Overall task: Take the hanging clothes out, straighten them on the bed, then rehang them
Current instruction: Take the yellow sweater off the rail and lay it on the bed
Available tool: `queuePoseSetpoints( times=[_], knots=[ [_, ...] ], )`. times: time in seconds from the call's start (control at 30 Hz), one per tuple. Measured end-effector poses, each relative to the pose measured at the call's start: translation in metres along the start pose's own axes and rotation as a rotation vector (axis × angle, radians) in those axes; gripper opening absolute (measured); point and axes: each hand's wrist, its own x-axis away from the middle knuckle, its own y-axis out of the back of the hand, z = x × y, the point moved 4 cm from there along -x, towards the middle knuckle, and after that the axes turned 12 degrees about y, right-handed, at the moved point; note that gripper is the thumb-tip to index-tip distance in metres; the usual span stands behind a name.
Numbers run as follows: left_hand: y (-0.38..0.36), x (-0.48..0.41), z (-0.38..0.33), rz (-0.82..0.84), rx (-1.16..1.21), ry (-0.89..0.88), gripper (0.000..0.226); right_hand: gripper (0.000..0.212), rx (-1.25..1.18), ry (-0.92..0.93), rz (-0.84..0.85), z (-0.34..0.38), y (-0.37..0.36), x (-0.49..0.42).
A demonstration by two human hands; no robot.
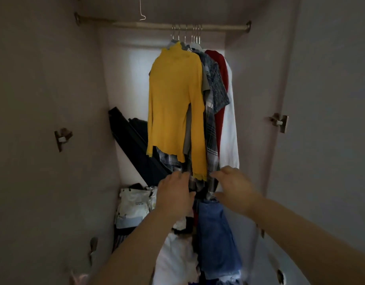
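Several garments hang on metal hangers from the wardrobe rail (pixel 136 24). A yellow long-sleeved top (pixel 173 99) is at the front, with a plaid shirt (pixel 211 128), a red garment (pixel 220 64) and a white garment (pixel 231 130) behind it. My left hand (pixel 174 194) reaches under the yellow top's hem and touches the dark plaid fabric. My right hand (pixel 235 186) grips the lower edge of the plaid shirt (pixel 212 182). A blue denim piece (pixel 215 237) hangs below my right hand.
A lone hanger hook (pixel 141 9) dangles at the top left. Dark flat panels (pixel 136 145) lean against the wardrobe's back wall. White bags (pixel 134 204) and piled clothes (pixel 175 258) fill the wardrobe floor. Both open doors carry hinges (pixel 63 138), (pixel 280 122).
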Motion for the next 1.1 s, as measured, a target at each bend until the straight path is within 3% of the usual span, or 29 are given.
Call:
queuePoseSetpoints(
  times=[0.23, 0.5, 0.83, 1.1],
  knots=[
    [0.005, -0.115, 0.024, -0.101, 0.000, 0.146, 0.051, 0.054, 0.075, 0.196, -0.104, -0.042, 0.027, -0.133],
    [0.023, -0.228, 0.044, -0.244, 0.042, 0.185, 0.062, 0.051, 0.169, 0.363, -0.305, -0.069, 0.090, -0.271],
    [0.073, -0.369, 0.061, -0.443, 0.278, 0.106, 0.061, 0.049, 0.324, 0.257, -0.502, -0.099, 0.161, -0.409],
    [0.105, -0.446, 0.085, -0.563, 0.282, -0.007, 0.060, 0.046, 0.337, 0.171, -0.671, -0.115, 0.198, -0.500]
  ],
)
